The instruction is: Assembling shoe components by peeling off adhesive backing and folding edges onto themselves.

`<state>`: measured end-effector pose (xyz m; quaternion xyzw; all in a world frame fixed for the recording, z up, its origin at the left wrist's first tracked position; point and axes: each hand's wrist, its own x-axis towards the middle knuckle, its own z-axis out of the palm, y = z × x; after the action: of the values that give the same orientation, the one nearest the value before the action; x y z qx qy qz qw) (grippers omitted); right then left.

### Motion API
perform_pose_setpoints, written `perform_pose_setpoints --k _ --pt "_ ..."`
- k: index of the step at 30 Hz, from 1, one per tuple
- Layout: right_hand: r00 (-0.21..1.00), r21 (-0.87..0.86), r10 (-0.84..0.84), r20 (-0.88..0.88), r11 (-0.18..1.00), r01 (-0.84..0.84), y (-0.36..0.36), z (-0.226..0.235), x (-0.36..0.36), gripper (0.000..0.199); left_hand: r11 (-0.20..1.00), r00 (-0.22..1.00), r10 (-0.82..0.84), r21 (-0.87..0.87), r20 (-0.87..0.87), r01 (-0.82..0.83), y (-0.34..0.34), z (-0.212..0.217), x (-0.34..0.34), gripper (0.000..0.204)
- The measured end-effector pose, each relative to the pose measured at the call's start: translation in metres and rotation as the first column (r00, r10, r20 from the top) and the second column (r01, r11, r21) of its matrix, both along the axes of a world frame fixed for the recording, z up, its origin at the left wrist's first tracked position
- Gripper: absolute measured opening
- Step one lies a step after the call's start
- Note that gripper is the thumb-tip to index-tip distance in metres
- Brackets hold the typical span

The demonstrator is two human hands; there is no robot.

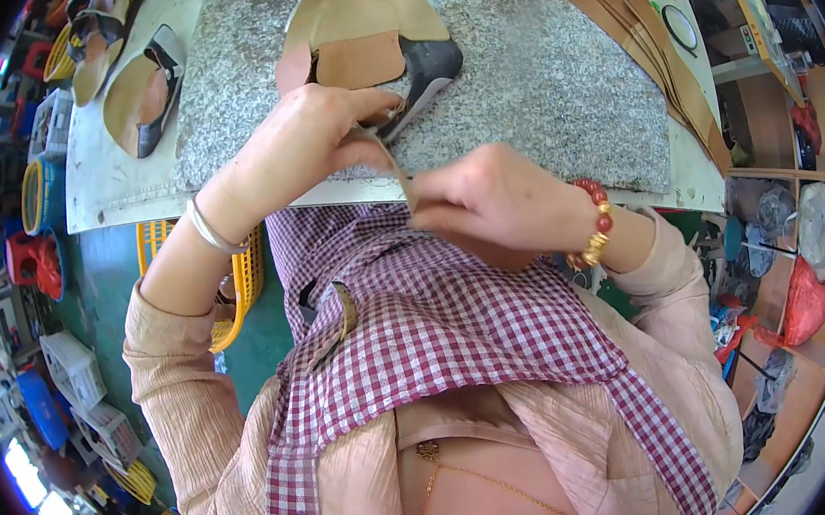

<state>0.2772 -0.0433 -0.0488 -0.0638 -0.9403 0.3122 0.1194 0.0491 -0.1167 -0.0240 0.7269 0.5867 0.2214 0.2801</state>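
Head view: both hands, left hand [307,139] and right hand [491,200], have fingers pinched shut on a thin tan strip [403,181] at the near edge of the surface [554,75]. Uneven pulling could tear the strip or drag the shoe piece [372,48] off that edge.

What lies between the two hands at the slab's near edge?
In the head view, a thin tan strip runs from the left hand to the right hand, over the grey slab; both pinch it.

Left hand [307,139] and right hand [491,200] nearly meet, fingers curled, apparently pinching; both wrists bent.
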Motion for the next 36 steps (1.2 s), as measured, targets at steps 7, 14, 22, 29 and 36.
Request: perform_pose_setpoints --k 7,14,22,29,36 --pt "1.0 0.353 -0.003 -0.004 0.936 0.005 0.027 0.02 0.001 0.013 0.985 0.988 -0.15 0.083 -0.045 0.153 -0.006 -0.009 -0.01 0.031" --pt "0.996 0.551 0.079 0.032 0.83 -0.083 0.004 0.024 -0.008 0.012 0.993 0.986 -0.109 0.028 -0.126 0.113 -0.011 -0.007 -0.013 0.025" --pt "0.99 0.349 0.125 -0.059 0.932 -0.097 0.047 0.026 -0.03 0.014 0.994 0.991 -0.065 0.076 -0.119 0.075 -0.02 -0.009 -0.01 0.022" --pt "0.997 0.081 0.069 0.029 0.994 -0.071 0.055 0.018 -0.027 0.017 0.974 0.998 0.07 0.215 -0.007 -0.067 -0.021 -0.011 -0.001 0.024" --pt "0.997 0.078 0.056 0.056 0.995 -0.06 0.054 0.018 -0.024 0.018 0.996 0.993 0.093 -0.022 0.072 -0.091 -0.02 -0.003 0.001 0.019"
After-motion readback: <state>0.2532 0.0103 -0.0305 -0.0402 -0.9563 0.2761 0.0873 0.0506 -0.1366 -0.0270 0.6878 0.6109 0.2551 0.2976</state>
